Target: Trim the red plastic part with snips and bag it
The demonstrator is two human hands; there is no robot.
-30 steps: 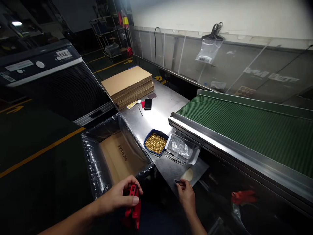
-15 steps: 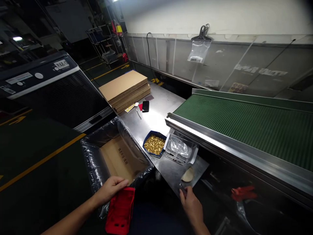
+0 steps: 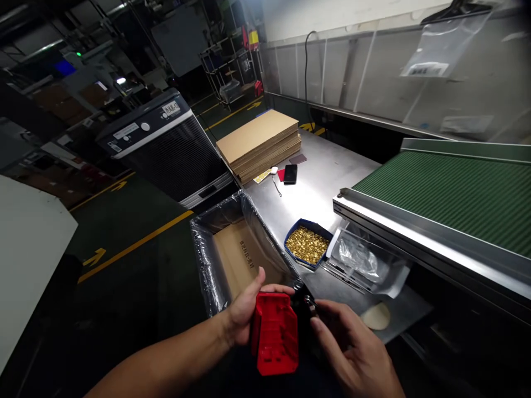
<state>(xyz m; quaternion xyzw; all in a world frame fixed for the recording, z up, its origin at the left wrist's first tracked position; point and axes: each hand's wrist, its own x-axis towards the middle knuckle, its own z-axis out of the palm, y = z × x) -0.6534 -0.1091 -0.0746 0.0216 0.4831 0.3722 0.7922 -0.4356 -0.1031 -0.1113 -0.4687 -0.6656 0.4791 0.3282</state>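
A plastic-lined bin [image 3: 202, 265], cardboard stack [image 3: 257, 141], blue tray [image 3: 321, 228] of gold-coloured pieces and green conveyor [image 3: 456, 199] run left to right. Before the bin, the left hand [image 3: 244, 309], thumb raised, holds a red shell [image 3: 277, 331]; the right hand [image 3: 360, 348] pinches a dark metallic item [image 3: 310, 305] beside it. Printed characters inside the bin are unclear.

1 L hand [image 3: 244, 314] + 1 R hand [image 3: 359, 354] near, 1 red plastic pc [image 3: 277, 337], 1 small dk tool [image 3: 310, 305], 1 lined bin [image 3: 203, 265], 1 blue tray [image 3: 317, 225] w/ gold bits [image 3: 307, 244] (too many to count), 1 blk phone [image 3: 291, 174], 1 cardbd stack [image 3: 259, 138] far.
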